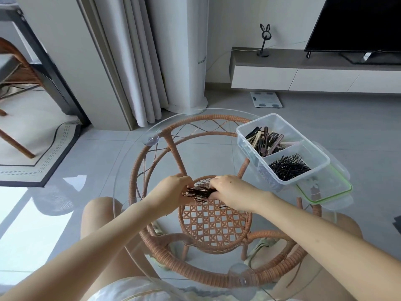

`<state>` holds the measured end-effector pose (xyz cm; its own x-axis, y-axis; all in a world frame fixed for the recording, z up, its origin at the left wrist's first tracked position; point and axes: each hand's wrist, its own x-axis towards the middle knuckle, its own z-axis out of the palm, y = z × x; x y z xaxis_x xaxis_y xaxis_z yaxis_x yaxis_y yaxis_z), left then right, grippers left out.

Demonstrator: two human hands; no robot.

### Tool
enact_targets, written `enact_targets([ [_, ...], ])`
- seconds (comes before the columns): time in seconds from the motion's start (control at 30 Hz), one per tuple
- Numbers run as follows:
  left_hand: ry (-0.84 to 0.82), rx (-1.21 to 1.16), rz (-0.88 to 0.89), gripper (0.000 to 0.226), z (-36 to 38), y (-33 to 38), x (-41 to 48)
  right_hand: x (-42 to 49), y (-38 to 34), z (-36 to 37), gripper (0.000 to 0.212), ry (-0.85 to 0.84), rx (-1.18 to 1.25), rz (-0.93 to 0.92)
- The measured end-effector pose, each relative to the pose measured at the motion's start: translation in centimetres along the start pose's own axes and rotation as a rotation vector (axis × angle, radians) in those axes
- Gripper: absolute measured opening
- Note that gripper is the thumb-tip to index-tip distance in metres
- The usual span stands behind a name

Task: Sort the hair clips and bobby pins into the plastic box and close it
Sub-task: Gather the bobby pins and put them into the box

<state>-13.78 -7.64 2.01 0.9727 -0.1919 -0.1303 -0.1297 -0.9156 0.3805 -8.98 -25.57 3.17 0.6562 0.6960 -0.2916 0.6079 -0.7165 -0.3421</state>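
A bunch of black bobby pins (198,193) lies on the glass tabletop between my two hands. My left hand (173,191) and my right hand (230,192) both close around the bunch from either side. A single stray pin (224,207) lies just below my right hand. To the right stands the clear plastic box (243,132), open, with two compartments. Brown and black hair clips (265,141) fill the far one, black bobby pins (288,167) the near one. Its green-rimmed lid (325,192) lies under the box's near right corner.
The round glass top (130,161) rests on a rattan table frame (152,231) with a woven lower shelf. My knees show under the glass. Beyond are a curtain, a floor scale (266,99), a TV cabinet (303,77) and a chair at the left.
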Motion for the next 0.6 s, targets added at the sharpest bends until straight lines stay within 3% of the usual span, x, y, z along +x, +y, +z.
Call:
enact_targets([
  [0.27, 0.041, 0.097, 0.085, 0.051, 0.4, -0.4, 0.5, -1.7, 0.1, -3.0, 0.025, 0.088, -0.013, -0.011],
  [0.47, -0.028, 0.092, 0.193, 0.032, 0.7, 0.3, 1.2, -4.8, 1.6, -7.5, 0.016, 0.247, -0.009, -0.023],
  [0.6, 0.009, 0.321, 0.307, 0.025, 1.1, 1.0, 1.8, -7.2, 5.0, -10.4, 0.019, 0.308, -0.117, 0.045],
])
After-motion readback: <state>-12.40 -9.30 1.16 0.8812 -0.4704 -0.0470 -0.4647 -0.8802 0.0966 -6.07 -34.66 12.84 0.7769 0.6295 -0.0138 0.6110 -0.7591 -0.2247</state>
